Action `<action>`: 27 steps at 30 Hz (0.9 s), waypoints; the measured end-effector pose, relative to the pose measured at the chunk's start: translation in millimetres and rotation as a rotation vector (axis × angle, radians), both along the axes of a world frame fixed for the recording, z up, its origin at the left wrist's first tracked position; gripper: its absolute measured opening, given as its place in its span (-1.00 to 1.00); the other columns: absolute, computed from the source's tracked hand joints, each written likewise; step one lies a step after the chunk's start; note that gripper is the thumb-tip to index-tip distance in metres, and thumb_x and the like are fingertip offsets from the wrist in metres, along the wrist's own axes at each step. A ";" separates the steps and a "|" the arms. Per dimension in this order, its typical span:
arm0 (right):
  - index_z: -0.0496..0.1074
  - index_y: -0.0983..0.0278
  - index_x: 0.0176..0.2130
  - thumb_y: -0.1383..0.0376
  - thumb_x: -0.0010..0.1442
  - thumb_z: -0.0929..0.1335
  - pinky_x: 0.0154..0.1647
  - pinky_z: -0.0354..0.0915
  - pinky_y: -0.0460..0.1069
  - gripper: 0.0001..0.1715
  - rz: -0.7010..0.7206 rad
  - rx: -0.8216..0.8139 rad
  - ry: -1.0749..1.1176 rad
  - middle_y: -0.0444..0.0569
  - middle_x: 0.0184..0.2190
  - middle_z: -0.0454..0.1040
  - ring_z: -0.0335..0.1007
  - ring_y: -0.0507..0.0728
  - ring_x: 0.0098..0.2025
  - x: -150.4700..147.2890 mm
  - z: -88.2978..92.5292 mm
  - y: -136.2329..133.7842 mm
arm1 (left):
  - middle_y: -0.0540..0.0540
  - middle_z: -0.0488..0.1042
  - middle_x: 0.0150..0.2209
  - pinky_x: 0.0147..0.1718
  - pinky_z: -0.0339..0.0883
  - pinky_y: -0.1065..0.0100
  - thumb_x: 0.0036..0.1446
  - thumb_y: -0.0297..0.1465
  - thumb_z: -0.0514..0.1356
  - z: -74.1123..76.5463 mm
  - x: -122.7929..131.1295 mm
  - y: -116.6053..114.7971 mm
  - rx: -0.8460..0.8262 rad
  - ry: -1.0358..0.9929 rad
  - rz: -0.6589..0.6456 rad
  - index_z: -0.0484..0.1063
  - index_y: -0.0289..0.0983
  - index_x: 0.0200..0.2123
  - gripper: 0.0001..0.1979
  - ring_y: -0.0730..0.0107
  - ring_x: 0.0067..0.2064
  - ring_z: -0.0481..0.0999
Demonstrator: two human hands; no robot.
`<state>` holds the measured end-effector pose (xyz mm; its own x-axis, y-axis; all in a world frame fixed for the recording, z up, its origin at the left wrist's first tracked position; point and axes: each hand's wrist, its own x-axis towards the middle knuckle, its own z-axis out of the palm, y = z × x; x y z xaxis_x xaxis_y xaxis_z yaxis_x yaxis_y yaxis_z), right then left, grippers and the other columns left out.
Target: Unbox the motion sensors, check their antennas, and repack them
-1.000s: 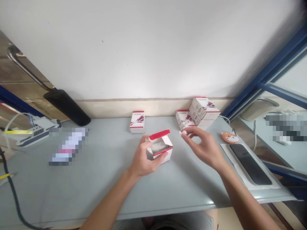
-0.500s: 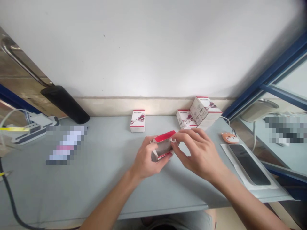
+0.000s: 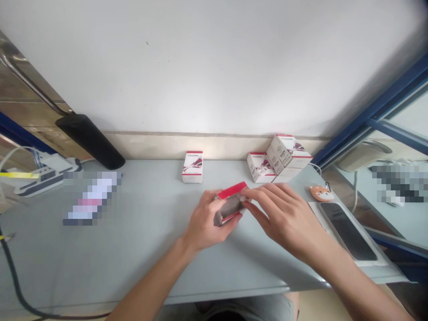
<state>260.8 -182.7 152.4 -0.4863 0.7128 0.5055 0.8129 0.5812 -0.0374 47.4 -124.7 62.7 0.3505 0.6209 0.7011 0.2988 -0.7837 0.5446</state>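
Note:
My left hand [image 3: 203, 223] grips a small white and red carton [image 3: 230, 206] with its red lid flap standing open, just above the grey table [image 3: 133, 249]. My right hand [image 3: 284, 218] is at the carton's open right side, fingers bent together and touching it; whether they hold anything is hidden. One more small carton [image 3: 192, 167] stands upright behind, near the wall.
A stack of three like cartons [image 3: 279, 159] sits at the back right. A fox-shaped trinket [image 3: 320, 193] and a dark phone [image 3: 347, 230] on a white sheet lie at the right. A black handle [image 3: 90, 140] and a power strip [image 3: 43, 174] are at the left.
My right hand came in from the right, pinching a small white item, and now presses against the carton's opening. The carton has tilted so its opening faces the right hand.

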 end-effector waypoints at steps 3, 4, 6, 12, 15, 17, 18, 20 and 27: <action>0.49 0.21 -0.10 0.45 0.43 0.32 -0.17 0.27 0.13 -0.81 -0.034 -0.065 -0.070 0.01 -0.23 0.56 0.40 0.20 -0.26 -0.8 4.7 4.9 | -0.20 0.57 0.00 -0.07 0.61 0.08 0.18 -0.33 0.41 3.6 0.1 -2.4 -0.018 0.030 0.008 0.44 -0.13 0.24 -0.44 0.09 0.00 0.60; 0.49 0.21 -0.15 0.47 0.42 0.32 -0.18 0.26 0.13 -0.80 -0.037 -0.099 -0.104 0.01 -0.25 0.53 0.36 0.20 -0.28 -1.6 6.7 7.4 | -0.19 0.57 -0.01 -0.07 0.61 0.09 0.18 -0.33 0.42 4.2 0.2 -3.0 -0.017 0.039 0.007 0.44 -0.12 0.23 -0.44 0.09 -0.01 0.60; 0.47 0.21 -0.26 0.48 0.40 0.34 -0.24 0.25 0.12 -0.78 -0.039 -0.162 -0.155 -0.01 -0.30 0.45 0.32 0.18 -0.31 -4.2 10.0 13.3 | -0.18 0.57 -0.03 -0.09 0.62 0.10 0.17 -0.32 0.42 4.2 0.4 -3.6 -0.018 0.050 0.006 0.44 -0.11 0.23 -0.44 0.09 -0.03 0.60; 0.43 0.21 -0.21 0.35 0.37 0.42 -0.33 0.26 0.05 -0.92 -0.125 -0.263 0.040 -0.06 -0.25 0.45 0.39 0.14 -0.29 -11.1 8.6 27.8 | -0.16 0.56 -0.07 -0.25 0.60 0.20 0.17 -0.32 0.42 -4.9 2.3 0.2 0.073 -0.066 0.008 0.27 -0.11 0.32 -0.31 0.20 -0.14 0.60; 0.42 0.17 -0.12 0.28 0.39 0.42 -0.28 0.33 0.03 -0.92 -0.091 -0.338 0.237 -0.09 -0.22 0.49 0.45 0.14 -0.24 -3.5 7.6 27.9 | -0.16 0.56 -0.04 -0.23 0.58 0.22 0.19 -0.34 0.41 -9.1 2.5 2.5 0.113 -0.101 -0.013 0.16 -0.09 0.38 -0.23 0.23 -0.15 0.60; 0.44 0.16 -0.14 0.23 0.46 0.35 -0.23 0.37 0.02 -0.93 -0.111 -0.306 0.383 -0.08 -0.24 0.50 0.46 0.12 -0.25 7.8 4.5 28.0 | -0.21 0.55 0.04 -0.16 0.58 0.19 0.19 -0.37 0.41 -10.8 1.9 2.7 0.095 -0.098 -0.005 0.12 -0.10 0.42 -0.19 0.18 -0.06 0.60; 0.45 0.16 -0.14 0.22 0.48 0.32 -0.22 0.38 0.02 -0.87 -0.170 -0.256 0.434 -0.07 -0.24 0.51 0.47 0.11 -0.26 14.9 1.0 29.0 | -0.23 0.53 0.08 -0.12 0.57 0.17 0.19 -0.37 0.41 -11.4 1.5 2.4 0.076 -0.100 0.005 0.11 -0.11 0.43 -0.18 0.16 -0.02 0.60; 0.49 0.17 -0.10 0.23 0.48 0.30 -0.28 0.37 0.02 -0.83 -0.377 -0.131 0.418 -0.03 -0.19 0.55 0.49 0.13 -0.29 29.6 -11.0 33.8 | -0.25 0.52 0.10 -0.06 0.56 0.13 0.20 -0.36 0.41 -12.2 1.1 1.1 0.026 -0.100 0.021 0.11 -0.13 0.44 -0.17 0.12 0.03 0.60; 0.52 0.20 0.13 0.25 0.42 0.32 -0.28 0.40 0.08 -0.65 -0.601 -0.044 0.020 0.13 0.09 0.57 0.54 0.33 0.01 62.3 -79.8 73.0 | -0.24 0.51 0.09 0.00 0.57 0.09 0.22 -0.29 0.41 -12.3 2.9 -1.9 -0.064 -0.109 0.032 0.03 -0.11 0.51 -0.09 0.10 0.07 0.57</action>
<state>323.1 -109.7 72.5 0.0173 0.8801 0.4744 0.9974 0.0180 -0.0698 50.3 -126.6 50.4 0.2538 0.6751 0.6927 0.2598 -0.7374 0.6235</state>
